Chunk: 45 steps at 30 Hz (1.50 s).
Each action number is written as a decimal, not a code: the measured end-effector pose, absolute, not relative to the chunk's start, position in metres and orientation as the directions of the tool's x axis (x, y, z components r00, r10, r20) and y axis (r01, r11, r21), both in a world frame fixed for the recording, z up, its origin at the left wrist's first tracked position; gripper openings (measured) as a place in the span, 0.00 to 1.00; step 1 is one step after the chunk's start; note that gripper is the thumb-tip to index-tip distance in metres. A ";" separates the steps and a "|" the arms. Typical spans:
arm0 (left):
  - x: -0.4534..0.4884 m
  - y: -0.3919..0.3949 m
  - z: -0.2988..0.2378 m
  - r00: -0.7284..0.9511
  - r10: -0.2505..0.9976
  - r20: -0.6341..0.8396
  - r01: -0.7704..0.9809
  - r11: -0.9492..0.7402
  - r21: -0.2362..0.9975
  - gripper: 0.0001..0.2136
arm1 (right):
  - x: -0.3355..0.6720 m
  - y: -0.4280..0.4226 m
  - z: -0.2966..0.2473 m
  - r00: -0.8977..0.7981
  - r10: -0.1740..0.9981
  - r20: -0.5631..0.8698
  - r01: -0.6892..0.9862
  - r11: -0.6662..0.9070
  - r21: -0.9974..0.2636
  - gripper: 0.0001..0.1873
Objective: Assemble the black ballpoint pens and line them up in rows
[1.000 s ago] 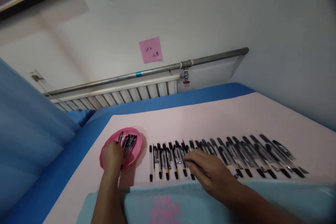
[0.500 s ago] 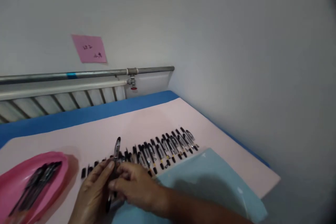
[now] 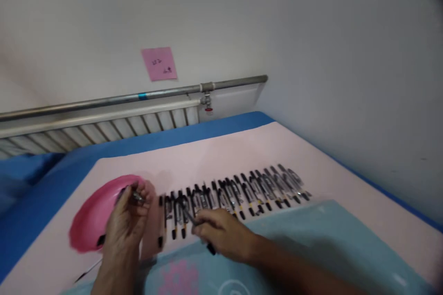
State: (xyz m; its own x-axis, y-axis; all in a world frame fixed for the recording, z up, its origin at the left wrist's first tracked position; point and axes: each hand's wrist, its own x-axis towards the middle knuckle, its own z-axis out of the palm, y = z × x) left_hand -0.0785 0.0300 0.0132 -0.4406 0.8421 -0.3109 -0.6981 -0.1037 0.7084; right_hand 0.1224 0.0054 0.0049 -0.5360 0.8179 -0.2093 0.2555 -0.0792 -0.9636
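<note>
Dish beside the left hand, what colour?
The dish is plain pink, with no pattern visible. The head view shows it, though motion-blurred.

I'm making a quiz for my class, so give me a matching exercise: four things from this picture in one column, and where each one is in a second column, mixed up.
1 pink note
2 pink dish
3 row of pens
4 right hand

A on the pink mat, left of the row
B holding a pen over the light blue sheet
C on the wall above the pipe
D side by side across the pink mat

Pairs: 1-C, 2-A, 3-D, 4-B
</note>
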 end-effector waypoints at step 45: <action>-0.053 0.016 0.001 -0.014 0.989 -0.149 -0.613 0.109 0.783 0.10 | 0.118 0.009 0.008 -0.655 0.638 -0.404 -0.091 -0.597 -0.797 0.12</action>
